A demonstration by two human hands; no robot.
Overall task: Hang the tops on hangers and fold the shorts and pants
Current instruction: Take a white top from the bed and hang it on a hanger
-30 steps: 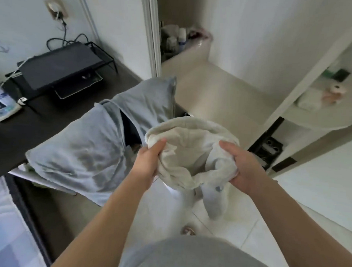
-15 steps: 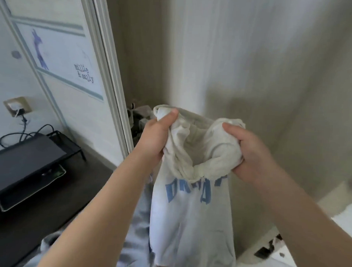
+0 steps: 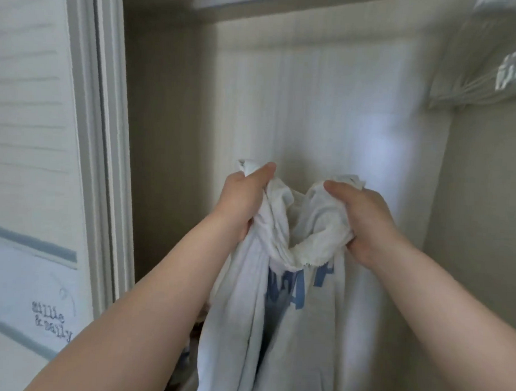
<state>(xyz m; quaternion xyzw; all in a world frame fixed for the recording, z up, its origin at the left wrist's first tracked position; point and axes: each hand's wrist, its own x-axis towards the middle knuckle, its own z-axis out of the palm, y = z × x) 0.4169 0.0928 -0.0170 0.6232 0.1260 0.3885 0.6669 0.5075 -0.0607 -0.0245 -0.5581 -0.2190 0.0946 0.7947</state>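
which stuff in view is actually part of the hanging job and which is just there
Part of the job:
white sweatshirt with blue letters, gripped near its top by the left hand and the right hand
pale hangers bunched at upper right, blurred
pale rail across the closet top

Just there:
white closet door frame
pale wall print with small dark lettering

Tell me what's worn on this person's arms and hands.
Nothing worn shows. The left hand and right hand are ungloved, with no rings visible. Both forearms are uncovered to the frame edge: no sleeves, watch or bracelet.
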